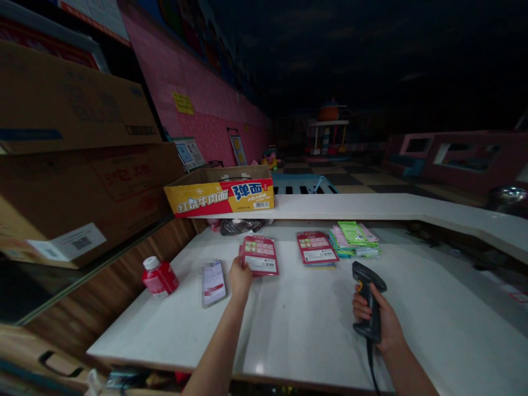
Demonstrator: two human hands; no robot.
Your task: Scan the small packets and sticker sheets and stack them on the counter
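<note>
My left hand (240, 278) grips the left edge of a flat red package (260, 256) with a white label, which lies on or just above the white desk (289, 330). Wrapped around the handle of a black barcode scanner (370, 300) is my right hand (381, 316), and the scanner's cable hangs down toward me. Another red package (317, 248) lies between the two hands, farther back, on top of something thin. Right of it sits a pile of green and pink packets (353, 240). A smartphone (213, 283) with its screen lit lies left of my left hand.
A red bottle with a white cap (159, 277) stands at the left of the desk. A yellow and red noodle carton (220, 195) rests on the raised white shelf (350, 206) behind. Large cardboard boxes (78, 165) are stacked at the left. A black plastic bag (241, 226) lies under the carton.
</note>
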